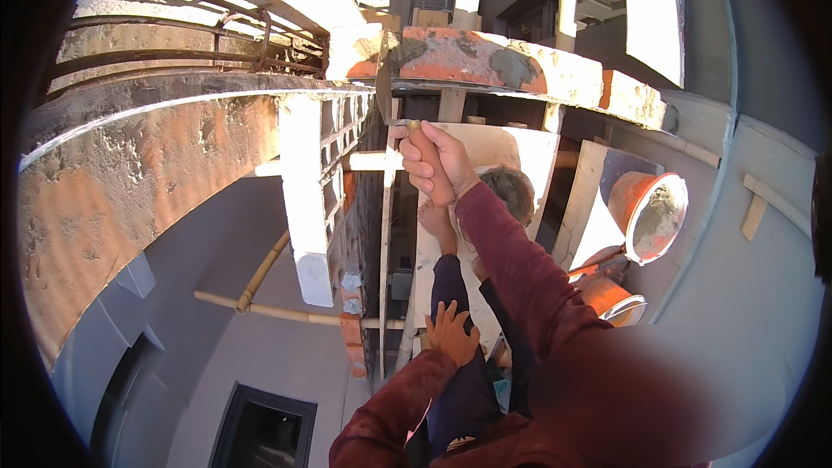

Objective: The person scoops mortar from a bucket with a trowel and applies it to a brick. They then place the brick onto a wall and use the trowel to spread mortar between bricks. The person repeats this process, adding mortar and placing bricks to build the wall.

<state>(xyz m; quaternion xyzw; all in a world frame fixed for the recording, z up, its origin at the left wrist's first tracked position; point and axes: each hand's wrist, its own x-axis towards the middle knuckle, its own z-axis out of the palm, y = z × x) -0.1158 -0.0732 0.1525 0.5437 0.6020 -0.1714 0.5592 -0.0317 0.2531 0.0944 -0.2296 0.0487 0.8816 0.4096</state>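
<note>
My right hand [446,160] is closed around the wooden handle of a trowel [384,91]. The trowel's narrow blade points away from me, its tip against or just above the low brick wall [433,58]; I cannot tell if it touches. Patches of grey mortar [513,67] lie on the orange bricks. My left hand [452,334] rests on my dark trouser leg near the knee, fingers spread and holding nothing. Beneath my right forearm sits a round container of grey mortar [510,191], partly hidden by the sleeve.
My bare foot stands on a pale board [442,243] high above a lower level. An orange bucket of mortar [646,217] and another orange bucket [611,299] stand at right. Bamboo poles [264,270] cross below. At left are a white lattice block [308,199] and rusty bars [173,56].
</note>
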